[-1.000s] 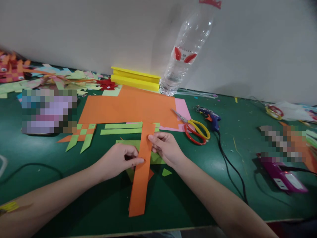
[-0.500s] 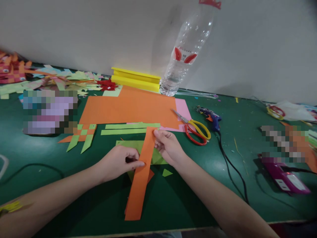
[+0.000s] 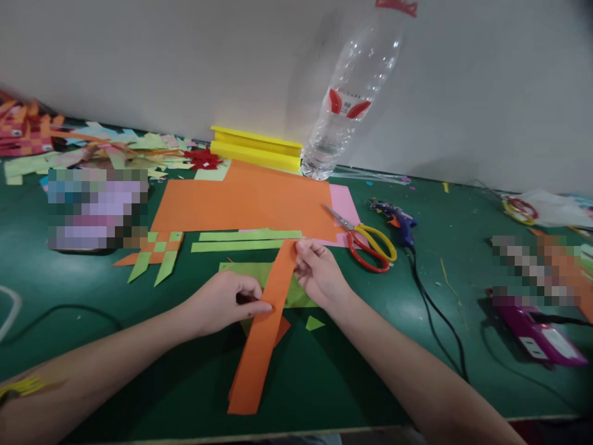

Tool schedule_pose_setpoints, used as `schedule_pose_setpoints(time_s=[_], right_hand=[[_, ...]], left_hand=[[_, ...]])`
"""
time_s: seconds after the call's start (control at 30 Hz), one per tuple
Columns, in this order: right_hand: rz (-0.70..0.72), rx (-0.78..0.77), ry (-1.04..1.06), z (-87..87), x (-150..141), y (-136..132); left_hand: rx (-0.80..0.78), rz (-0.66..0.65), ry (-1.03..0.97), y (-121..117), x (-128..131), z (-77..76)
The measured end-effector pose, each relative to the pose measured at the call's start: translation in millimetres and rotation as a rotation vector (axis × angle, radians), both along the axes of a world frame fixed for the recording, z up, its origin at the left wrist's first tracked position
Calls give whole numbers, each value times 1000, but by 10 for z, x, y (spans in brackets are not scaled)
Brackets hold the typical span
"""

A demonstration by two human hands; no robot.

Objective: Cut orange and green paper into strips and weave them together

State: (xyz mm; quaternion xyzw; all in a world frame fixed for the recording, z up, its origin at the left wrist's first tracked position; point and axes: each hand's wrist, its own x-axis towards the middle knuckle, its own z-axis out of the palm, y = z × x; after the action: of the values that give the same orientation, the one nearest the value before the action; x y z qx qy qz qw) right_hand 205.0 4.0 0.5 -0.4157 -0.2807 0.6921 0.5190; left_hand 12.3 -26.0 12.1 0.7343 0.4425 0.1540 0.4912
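Between my hands slants a long orange paper strip (image 3: 264,337), its top leaning right; a second layer shows along its lower left edge. My left hand (image 3: 227,303) pinches the strip near its middle, thumb on top. With thumb and fingers, my right hand (image 3: 319,269) grips its upper end. Partly hidden beneath lies green paper (image 3: 303,293), with a small green scrap (image 3: 315,322) beside it. Two narrow green strips (image 3: 236,246) lie just beyond, in front of large orange paper sheets (image 3: 245,201). A woven orange-and-green paper fish (image 3: 160,250) rests to the left.
Scissors (image 3: 370,244) with red and yellow handles lie right of the sheets, near a blue glue gun (image 3: 401,225) with a black cord. A purple power strip (image 3: 537,330) sits far right. At the back stand a plastic bottle (image 3: 345,102) and a yellow folded piece (image 3: 254,148).
The orange strip has tilted, its top swinging right and its lower end left. My right hand has shifted slightly right, up to the strip's top corner. My left hand keeps its pinch.
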Motion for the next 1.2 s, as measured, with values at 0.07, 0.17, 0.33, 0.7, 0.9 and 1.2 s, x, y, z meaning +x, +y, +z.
schedule_pose_setpoints(time_s=[0.07,0.17,0.33,0.7,0.9,1.2], right_hand=[[21,34,14,-14,12,12],[124,157,-4,-21,32,27],[359,356,-275,-6,37,-19],[574,384,-415,64,35,-50],[483,428,-465,52,13,-95],[488,497,-523,-16,38,-111]], left_hand=[[-27,10,-39,8,-8,-10],[-55,85,-127,18,-25,-22],[-2,275,-222,11,-53,-11],[-7,275,-238,28,-77,-46],[-17,270,-286,42,-71,-49],[51,301,-226,26,-68,-39]])
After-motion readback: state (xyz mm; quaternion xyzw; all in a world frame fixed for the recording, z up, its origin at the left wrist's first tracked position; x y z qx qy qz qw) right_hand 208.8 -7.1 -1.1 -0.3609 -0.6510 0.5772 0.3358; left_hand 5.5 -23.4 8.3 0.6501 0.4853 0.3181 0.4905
